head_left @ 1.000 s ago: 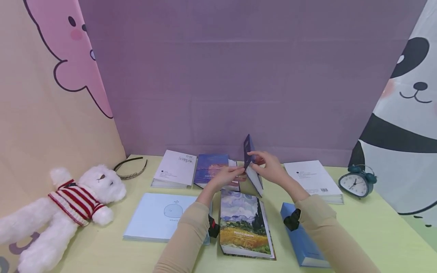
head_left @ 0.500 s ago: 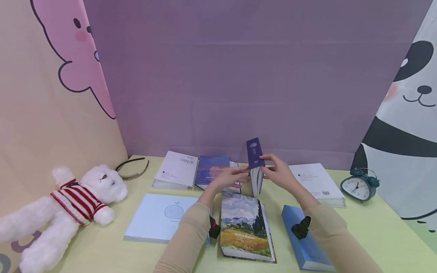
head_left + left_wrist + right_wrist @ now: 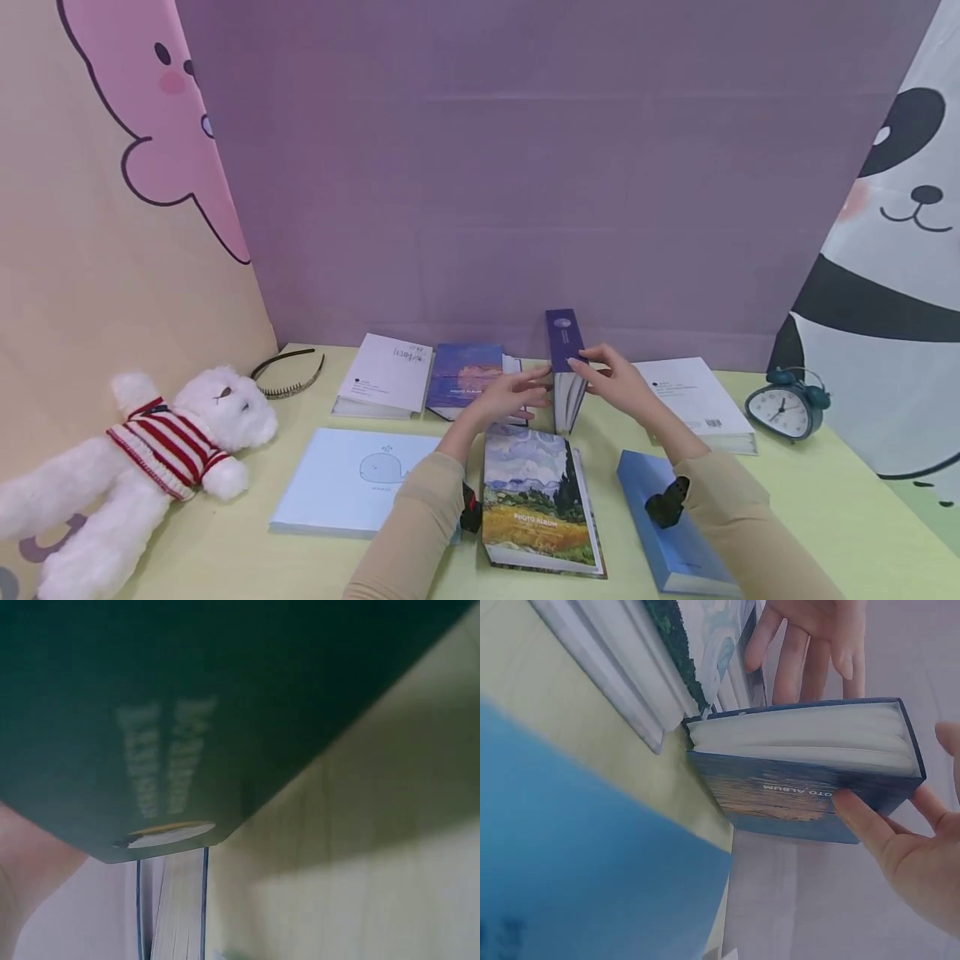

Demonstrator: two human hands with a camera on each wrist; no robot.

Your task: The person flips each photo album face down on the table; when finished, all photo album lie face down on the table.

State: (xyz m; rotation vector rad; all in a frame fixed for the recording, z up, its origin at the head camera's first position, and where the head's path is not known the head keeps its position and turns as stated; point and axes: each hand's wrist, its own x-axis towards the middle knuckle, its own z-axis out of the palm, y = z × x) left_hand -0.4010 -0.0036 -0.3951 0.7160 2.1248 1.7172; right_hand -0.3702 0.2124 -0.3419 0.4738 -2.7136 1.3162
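A dark blue photo album (image 3: 564, 337) stands on edge at the back middle, spine up, its page ends facing me. My right hand (image 3: 618, 383) holds it at the spine from the right; in the right wrist view the thumb lies on the pink-and-blue cover (image 3: 772, 802). On the album's other side my left hand (image 3: 506, 396) has its fingers stretched toward the cover, fingertips right at it. A landscape-covered photo album (image 3: 536, 500) lies just in front. The left wrist view is mostly filled by a dark green surface (image 3: 172, 675) with blurred lettering.
Left of the hands lie another blue photo album (image 3: 468, 362), a white book (image 3: 386, 375) and a light blue whale book (image 3: 345, 475). To the right are a blue book (image 3: 667, 533), a white book (image 3: 693, 396) and an alarm clock (image 3: 783, 404). A teddy bear (image 3: 180, 442) and headband (image 3: 288, 387) sit left.
The held album has turned from showing its cover side to showing its spine and page ends, and now stands upright. The right hand has shifted slightly right; the left fingers have loosened from the album.
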